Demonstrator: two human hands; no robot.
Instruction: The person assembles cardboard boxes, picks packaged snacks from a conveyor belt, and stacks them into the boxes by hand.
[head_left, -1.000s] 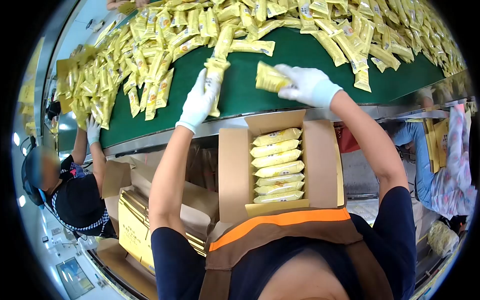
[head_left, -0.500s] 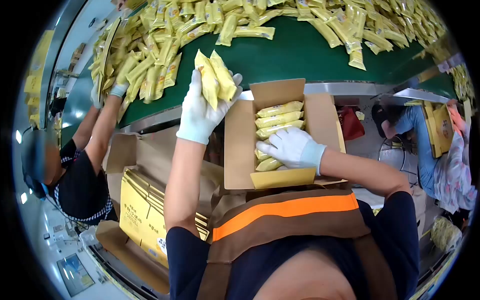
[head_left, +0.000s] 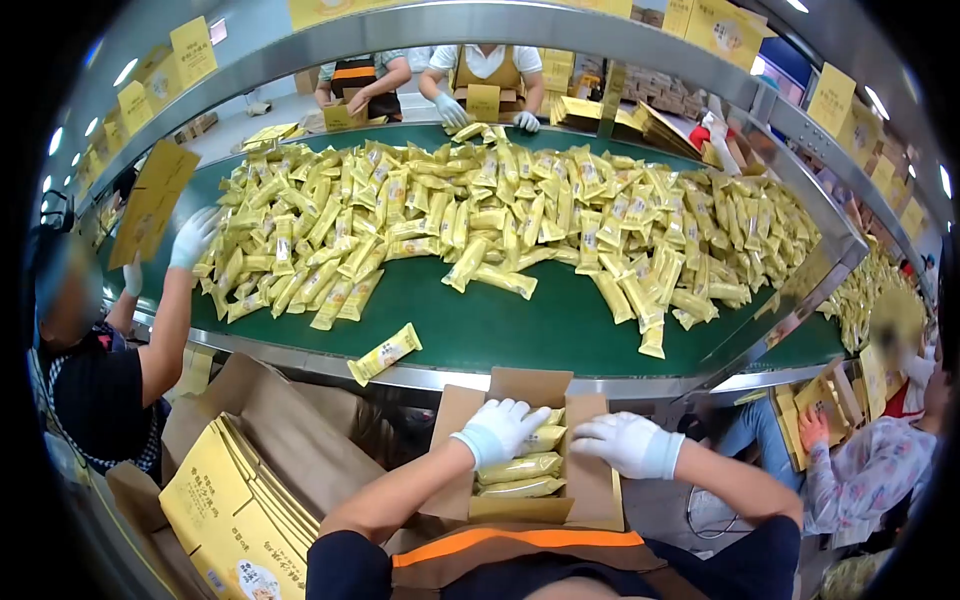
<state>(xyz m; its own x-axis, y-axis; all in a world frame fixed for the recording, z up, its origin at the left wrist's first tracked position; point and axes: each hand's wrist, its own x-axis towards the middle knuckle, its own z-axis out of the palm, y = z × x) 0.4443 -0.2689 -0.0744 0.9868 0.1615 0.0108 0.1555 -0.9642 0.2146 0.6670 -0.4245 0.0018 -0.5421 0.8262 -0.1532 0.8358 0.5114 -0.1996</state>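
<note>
Left hand and right hand at one box (four packets, apparently).

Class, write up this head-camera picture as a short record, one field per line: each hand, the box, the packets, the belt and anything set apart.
Left hand: gloved, over the box's left side, partly covering packets; grip unclear
Right hand: gloved, at the box's right flap; grip unclear
Box: open cardboard box, below the belt's near edge
Boxed packets: yellow, in a row; some hidden, so count unclear
Belt: green, bearing a large pile of yellow packets
Set apart: single packet, lying at the belt's near edge
</note>
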